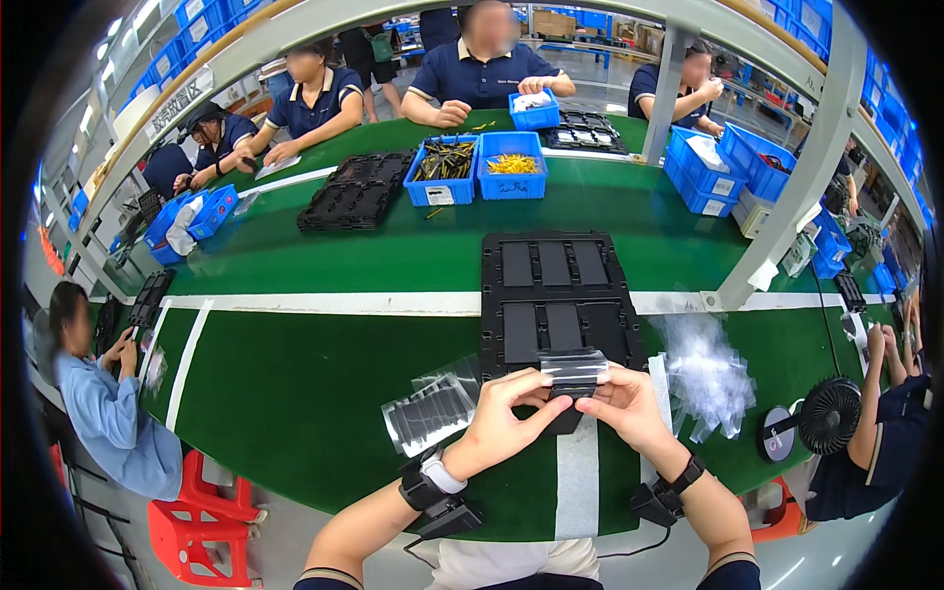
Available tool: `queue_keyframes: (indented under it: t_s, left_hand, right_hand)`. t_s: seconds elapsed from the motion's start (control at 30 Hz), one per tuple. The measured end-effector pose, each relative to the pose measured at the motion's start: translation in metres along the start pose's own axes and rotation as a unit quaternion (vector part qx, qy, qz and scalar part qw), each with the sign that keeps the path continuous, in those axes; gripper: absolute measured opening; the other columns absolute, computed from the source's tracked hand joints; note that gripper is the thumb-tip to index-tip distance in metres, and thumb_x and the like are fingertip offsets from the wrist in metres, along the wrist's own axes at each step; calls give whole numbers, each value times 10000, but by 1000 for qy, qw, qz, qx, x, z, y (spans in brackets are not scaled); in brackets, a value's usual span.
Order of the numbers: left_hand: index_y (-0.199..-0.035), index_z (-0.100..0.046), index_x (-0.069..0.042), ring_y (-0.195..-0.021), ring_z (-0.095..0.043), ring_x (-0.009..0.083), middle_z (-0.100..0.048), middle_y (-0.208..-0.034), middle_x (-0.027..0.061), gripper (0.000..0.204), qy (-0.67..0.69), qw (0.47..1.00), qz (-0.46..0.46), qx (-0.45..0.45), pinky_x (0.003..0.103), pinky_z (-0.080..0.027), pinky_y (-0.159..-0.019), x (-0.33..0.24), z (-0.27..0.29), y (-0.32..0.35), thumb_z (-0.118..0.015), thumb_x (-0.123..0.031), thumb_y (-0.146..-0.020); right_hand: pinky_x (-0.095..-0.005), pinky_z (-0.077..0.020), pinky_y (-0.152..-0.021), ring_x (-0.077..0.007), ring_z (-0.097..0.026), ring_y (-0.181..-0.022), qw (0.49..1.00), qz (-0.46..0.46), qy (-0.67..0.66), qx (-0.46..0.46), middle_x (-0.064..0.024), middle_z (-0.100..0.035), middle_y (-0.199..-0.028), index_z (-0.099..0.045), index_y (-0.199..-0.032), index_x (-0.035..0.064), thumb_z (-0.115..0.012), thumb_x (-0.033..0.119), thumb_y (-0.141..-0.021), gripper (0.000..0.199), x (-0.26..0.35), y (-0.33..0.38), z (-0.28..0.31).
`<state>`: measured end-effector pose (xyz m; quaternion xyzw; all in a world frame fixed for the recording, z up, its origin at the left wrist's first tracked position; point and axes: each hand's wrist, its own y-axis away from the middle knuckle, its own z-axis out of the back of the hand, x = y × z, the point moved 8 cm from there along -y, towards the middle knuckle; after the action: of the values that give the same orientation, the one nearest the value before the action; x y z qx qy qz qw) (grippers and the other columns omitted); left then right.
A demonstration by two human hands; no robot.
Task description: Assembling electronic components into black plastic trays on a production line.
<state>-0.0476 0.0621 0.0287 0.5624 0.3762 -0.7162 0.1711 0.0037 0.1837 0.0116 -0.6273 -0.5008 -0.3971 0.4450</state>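
My left hand [506,411] and my right hand [629,405] pinch a small flat black piece [572,390] between thumbs and fingers. A clear film strip [573,365] lies along its far edge, and the fingers of both hands grip its ends. Just beyond them, a black tray [634,339] holds several dark rectangular panels in its slots; its near end is partly hidden by my hands. Beside my left wrist lies a clear sheet with dark strips [428,415]. A heap of loose clear film pieces [700,379] is to the right of my right hand.
Blue bins of dark strips [442,192] and yellow strips [512,187] stand across the green table [295,364], near stacked black trays [354,192]. A metal post [801,162] rises at right. A black fan [829,416] stands at the right edge. Several co-workers sit around.
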Motion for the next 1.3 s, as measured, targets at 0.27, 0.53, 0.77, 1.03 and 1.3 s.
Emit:
queue_keyframes:
  t_s: [0.27,0.53,0.77,1.03,1.3]
  left_hand:
    - [-934,-581,23,-809,-623,148,-627,-891,93,186,37,997,47,-45,256,-517,-696,10,8,0,-638,-38,-769]
    - [-879,-592,50,-792,-625,149,-615,-842,84,162,8,999,42,-22,256,-540,-682,4,9,-3,-653,-28,-751]
    - [-889,-567,75,-822,-611,145,-607,-903,101,158,-15,996,38,-74,239,-543,-669,2,9,2,-633,39,-750]
    - [-1013,-555,49,-867,-593,145,-607,-985,103,234,143,986,82,36,258,-499,-763,11,-7,5,-596,48,-783]
    - [-973,-578,32,-834,-573,115,-601,-944,61,206,141,988,60,11,242,-476,-727,11,-3,2,-623,20,-773]
  right_hand:
    - [-247,-465,-775,-106,-563,-840,999,-11,51,3,-51,-592,-886,-588,-900,-16,-603,-28,-786,116,-2,1,11]
    - [-246,-461,-771,-106,-560,-837,998,-18,57,-22,-51,-590,-876,-585,-853,-4,-616,-16,-781,80,-2,1,12]
    - [-303,-459,-819,-183,-570,-914,987,81,135,-43,-122,-605,-893,-609,-873,-34,-635,-64,-733,146,24,7,3]
    - [-202,-415,-632,-55,-516,-689,997,-50,50,-22,0,-568,-738,-599,-782,-10,-594,37,-814,57,-6,8,9]
    - [-243,-473,-734,-89,-568,-834,992,-61,111,29,-55,-618,-906,-589,-947,-14,-601,51,-814,149,0,8,-10]
